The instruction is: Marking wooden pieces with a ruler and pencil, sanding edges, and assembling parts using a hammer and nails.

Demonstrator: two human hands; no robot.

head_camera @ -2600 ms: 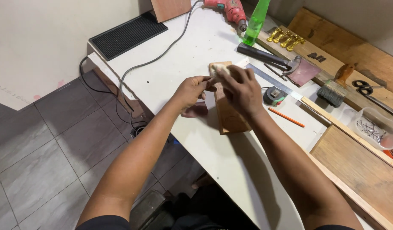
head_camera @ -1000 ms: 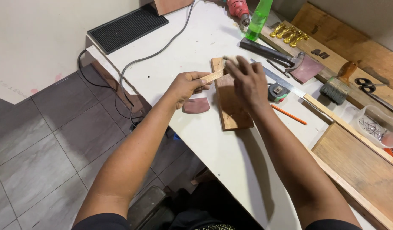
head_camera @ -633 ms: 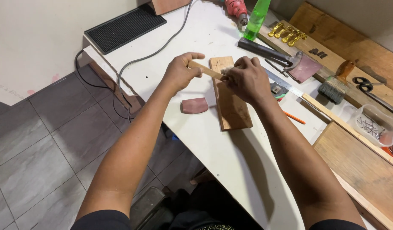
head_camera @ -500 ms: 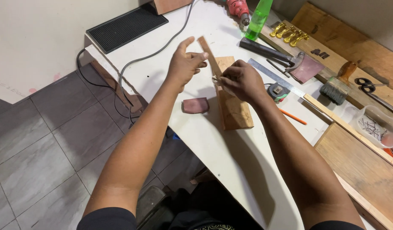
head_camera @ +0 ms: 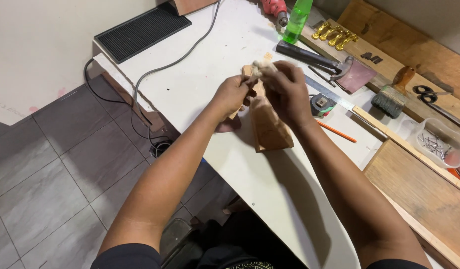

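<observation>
A small pale wooden piece (head_camera: 262, 67) is pinched between both hands just above a brown wooden board (head_camera: 266, 122) lying on the white table (head_camera: 210, 65). The left hand (head_camera: 233, 93) closes around its lower end; the right hand (head_camera: 286, 89) curls over its top. A tape measure (head_camera: 320, 104) and orange pencil (head_camera: 336, 131) lie just right.

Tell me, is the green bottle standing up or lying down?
Standing up. The green bottle rises straight from the white table at its far end, beside the red power tool, its base on the tabletop.
</observation>
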